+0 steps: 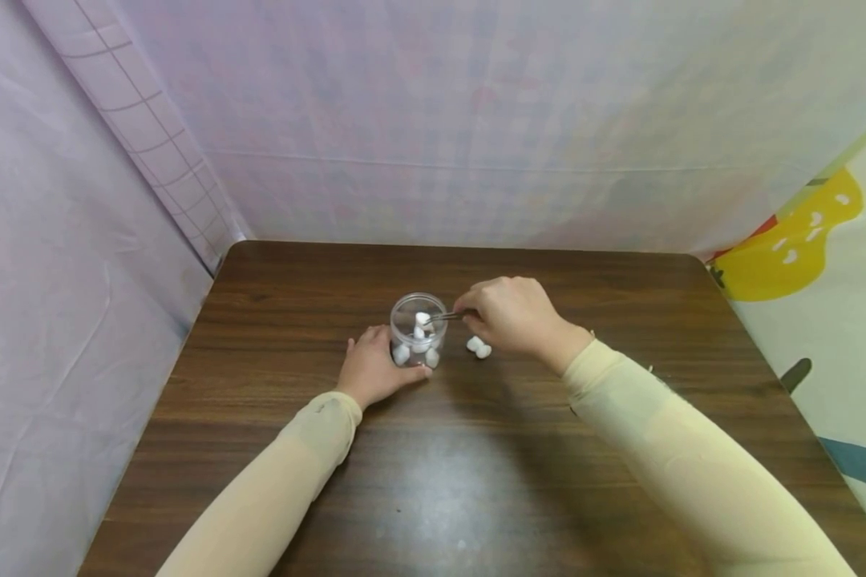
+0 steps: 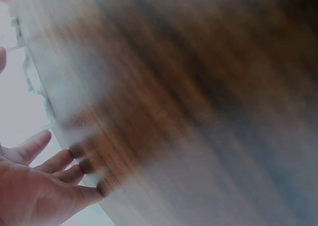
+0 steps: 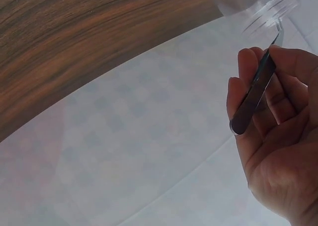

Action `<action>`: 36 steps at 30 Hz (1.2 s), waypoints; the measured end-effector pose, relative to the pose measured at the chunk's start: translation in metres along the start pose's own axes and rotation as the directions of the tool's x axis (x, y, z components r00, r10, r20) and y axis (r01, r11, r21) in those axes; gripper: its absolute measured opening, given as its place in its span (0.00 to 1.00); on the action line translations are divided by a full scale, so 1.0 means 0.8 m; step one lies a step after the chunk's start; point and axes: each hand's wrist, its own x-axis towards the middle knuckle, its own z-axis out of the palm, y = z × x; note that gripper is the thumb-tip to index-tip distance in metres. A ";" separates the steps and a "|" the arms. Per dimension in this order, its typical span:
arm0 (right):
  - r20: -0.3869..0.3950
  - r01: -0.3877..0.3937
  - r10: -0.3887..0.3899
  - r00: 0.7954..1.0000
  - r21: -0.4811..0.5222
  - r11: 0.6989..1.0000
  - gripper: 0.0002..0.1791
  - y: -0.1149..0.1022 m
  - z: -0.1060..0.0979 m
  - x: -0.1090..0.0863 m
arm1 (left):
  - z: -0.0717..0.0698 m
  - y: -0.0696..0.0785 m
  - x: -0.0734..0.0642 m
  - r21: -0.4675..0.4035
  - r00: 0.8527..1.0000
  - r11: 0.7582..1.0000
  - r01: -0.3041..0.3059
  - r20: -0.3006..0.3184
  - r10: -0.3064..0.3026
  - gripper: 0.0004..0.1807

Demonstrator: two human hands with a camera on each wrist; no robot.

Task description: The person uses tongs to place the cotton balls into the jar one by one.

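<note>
A clear jar stands on the table with several white cotton balls inside. My left hand rests beside it, fingers along its left side and thumb stretched across its near side. Those fingers look straight and spread in the left wrist view, which does not show the jar. My right hand pinches dark metal tweezers between thumb and fingers. Their tips reach into the jar mouth, at a white cotton ball. Whether they grip it is too small to tell.
Two more white cotton balls lie on the wooden table, right of the jar and below the right hand. A pale curtain hangs along the far table edge. Patterned cloth hangs on the right.
</note>
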 end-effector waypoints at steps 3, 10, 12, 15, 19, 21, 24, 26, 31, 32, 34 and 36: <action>0.009 0.001 -0.001 1.000 -0.001 1.000 0.10 -0.001 0.000 0.000 | 0.001 -0.001 0.000 0.005 1.000 1.000 0.001 0.000 -0.001 0.55; 0.018 -0.002 0.002 1.000 -0.001 1.000 0.11 -0.001 0.000 -0.001 | 0.001 -0.001 0.000 0.004 1.000 1.000 0.001 0.001 -0.001 0.56; 0.017 -0.002 0.002 1.000 0.000 1.000 0.10 -0.001 0.000 -0.001 | 0.001 -0.001 0.000 0.004 1.000 1.000 0.001 0.001 -0.001 0.56; 0.014 -0.002 0.002 1.000 0.001 1.000 0.10 -0.001 0.000 0.000 | 0.000 -0.002 0.000 0.007 1.000 1.000 0.000 0.002 0.000 0.56; 0.010 -0.001 0.001 1.000 0.002 1.000 0.10 -0.001 0.001 0.000 | 0.000 -0.002 0.001 0.010 1.000 1.000 0.000 0.002 0.000 0.56; 0.007 0.001 -0.001 1.000 0.001 1.000 0.10 0.000 0.001 0.000 | 0.000 -0.003 0.001 0.007 1.000 1.000 -0.001 0.002 0.001 0.56; 0.003 0.005 -0.005 1.000 0.000 1.000 0.10 0.000 0.002 0.001 | 0.001 -0.003 0.001 0.007 1.000 1.000 -0.001 0.003 0.001 0.56; 0.001 0.006 -0.006 1.000 0.000 1.000 0.11 0.000 0.002 0.001 | 0.001 -0.003 0.001 0.007 1.000 1.000 -0.001 0.003 0.001 0.56; 0.000 0.004 -0.004 1.000 0.006 1.000 0.11 0.000 0.000 0.002 | 0.000 -0.003 0.001 0.005 1.000 1.000 0.000 0.005 0.000 0.56; 0.000 0.002 -0.002 1.000 0.007 1.000 0.11 0.000 -0.001 0.002 | -0.001 -0.003 0.001 0.004 1.000 1.000 0.000 0.006 0.000 0.56; -0.003 -0.004 0.004 1.000 0.009 1.000 0.11 0.001 -0.002 0.001 | -0.001 -0.003 0.001 0.003 1.000 1.000 0.001 0.007 -0.001 0.56; -0.013 -0.013 0.014 1.000 0.012 1.000 0.11 0.002 -0.004 0.000 | -0.002 -0.003 0.001 0.004 1.000 1.000 0.005 0.007 -0.005 0.56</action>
